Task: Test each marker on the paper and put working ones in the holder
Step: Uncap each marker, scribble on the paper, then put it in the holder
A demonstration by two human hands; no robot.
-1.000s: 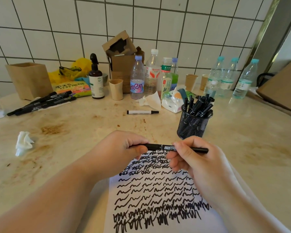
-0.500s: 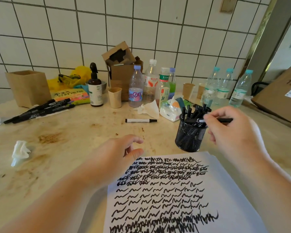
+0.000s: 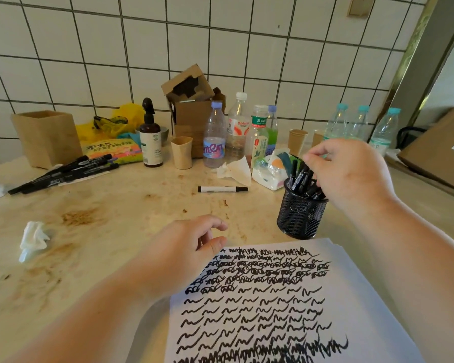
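A black mesh holder (image 3: 300, 218) with several black markers in it stands just beyond the paper (image 3: 393, 307). My right hand (image 3: 351, 174) hovers over the holder's right rim, fingertips curled down and pinched on the top of a black marker (image 3: 303, 179) that stands in the holder. My left hand (image 3: 186, 252) rests at the paper's top left corner, fingers apart and holding nothing. The white sheet is covered with rows of black squiggles. A pile of black markers (image 3: 63, 172) lies at the far left. One white-barrelled marker (image 3: 222, 189) lies alone mid-table.
Along the tiled wall stand a wooden box (image 3: 46, 138), a pump bottle (image 3: 150, 142), paper cups (image 3: 181, 153), a cardboard box (image 3: 192, 108) and several water bottles (image 3: 215, 137). A crumpled tissue (image 3: 33, 239) lies left; a tissue pack (image 3: 270, 171) sits behind the holder.
My right hand carried the black marker from above the paper up to the holder and lowered it in. My left hand let go of it and opened beside the paper.
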